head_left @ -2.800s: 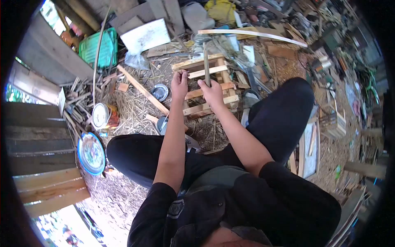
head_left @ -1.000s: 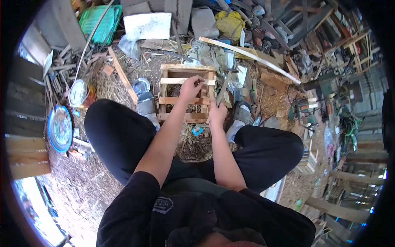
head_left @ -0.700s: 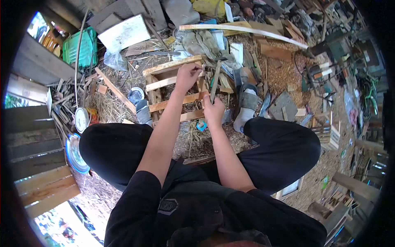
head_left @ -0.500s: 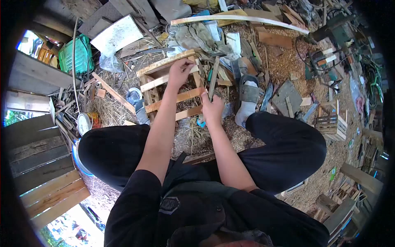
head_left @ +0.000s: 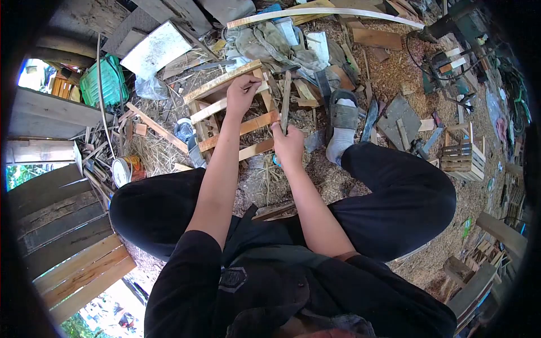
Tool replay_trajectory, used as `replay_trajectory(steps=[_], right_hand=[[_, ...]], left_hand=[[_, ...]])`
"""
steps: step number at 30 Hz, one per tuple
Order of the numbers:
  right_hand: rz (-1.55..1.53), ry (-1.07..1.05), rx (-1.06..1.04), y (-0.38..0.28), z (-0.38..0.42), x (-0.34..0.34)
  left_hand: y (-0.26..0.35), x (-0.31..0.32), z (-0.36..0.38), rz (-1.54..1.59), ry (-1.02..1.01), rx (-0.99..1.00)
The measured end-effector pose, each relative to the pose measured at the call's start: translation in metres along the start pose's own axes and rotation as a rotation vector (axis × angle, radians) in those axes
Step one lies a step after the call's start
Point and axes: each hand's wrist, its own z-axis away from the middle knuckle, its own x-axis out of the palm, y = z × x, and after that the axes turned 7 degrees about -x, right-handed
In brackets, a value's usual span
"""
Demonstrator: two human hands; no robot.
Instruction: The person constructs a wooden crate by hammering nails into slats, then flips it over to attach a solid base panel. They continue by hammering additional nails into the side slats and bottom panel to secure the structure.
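Observation:
A small slatted wooden crate point(head_left: 246, 128) stands between my feet on the littered ground. My left hand point(head_left: 241, 96) is over its upper slats, thumb and fingers pinched together; what they hold is too small to make out. At the crate's right side my right hand point(head_left: 288, 145) is closed round the wooden handle of a hammer point(head_left: 285, 101). The handle points away from me, with a dark head at its far end. My right thumb lies close to the end of an orange-brown slat point(head_left: 265, 120).
A green plastic crate point(head_left: 104, 81) and a white board point(head_left: 156, 49) lie at the far left. A long curved wood strip point(head_left: 327, 11) crosses the back. Another slatted crate point(head_left: 462, 155) stands at right. Shavings and offcuts cover the ground around my sandalled foot point(head_left: 344, 115).
The hammer's far end has swung slightly left, so its handle stands straighter in view. My left hand stays over the crate, with its fingers drawn closer together. The whole view has shifted slightly.

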Motion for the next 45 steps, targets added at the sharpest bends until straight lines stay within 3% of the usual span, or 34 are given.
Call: replay_trajectory(steps=[7,13,15,16,18,20,22,24,26,34,37,39,42,43,45], right_hand=[[0.098,-0.016,-0.096,-0.003,0.004,0.0],[0.312,0.0,-0.32,-0.011,0.008,-0.006],[0.176,-0.169,-0.144,-0.014,0.008,-0.008],[0.186,-0.177,-0.154,-0.032,0.012,-0.012],[0.012,-0.279,0.183,-0.063,0.023,-0.019],[0.087,-0.297,0.153,-0.056,0.023,-0.019],[0.2,-0.151,-0.055,-0.055,0.023,-0.019],[0.193,-0.147,-0.144,-0.055,0.022,-0.025],[0.197,-0.179,-0.028,-0.056,0.022,-0.029],[0.317,-0.23,-0.049,-0.044,0.027,-0.032],[0.299,-0.143,-0.145,-0.033,0.023,-0.031],[0.166,-0.11,-0.107,-0.038,0.025,-0.032],[0.256,-0.165,-0.108,-0.045,0.025,-0.036],[0.256,-0.164,-0.111,-0.039,0.022,-0.037],[0.427,-0.245,-0.032,-0.037,0.018,-0.038]], left_hand=[[0.007,0.0,0.003,-0.051,0.033,0.031],[-0.006,0.001,0.001,-0.036,0.024,0.007],[-0.013,0.002,-0.001,0.002,0.019,0.045],[-0.012,0.001,-0.001,0.011,0.032,0.044],[-0.009,0.001,0.001,0.002,0.058,0.033],[-0.003,-0.002,0.003,-0.033,0.082,0.011],[-0.002,-0.004,0.003,-0.067,0.104,-0.013],[-0.002,-0.004,0.003,-0.048,0.095,0.02],[-0.004,-0.005,0.003,0.008,0.08,0.013],[-0.002,-0.006,0.009,0.157,0.049,0.009],[-0.011,-0.002,0.003,0.095,0.025,-0.073],[-0.026,0.006,0.001,0.216,0.027,-0.004],[-0.038,0.013,-0.003,0.339,0.067,0.127],[-0.024,0.007,0.001,0.341,0.068,0.13],[-0.003,-0.003,0.008,0.031,0.11,0.015]])
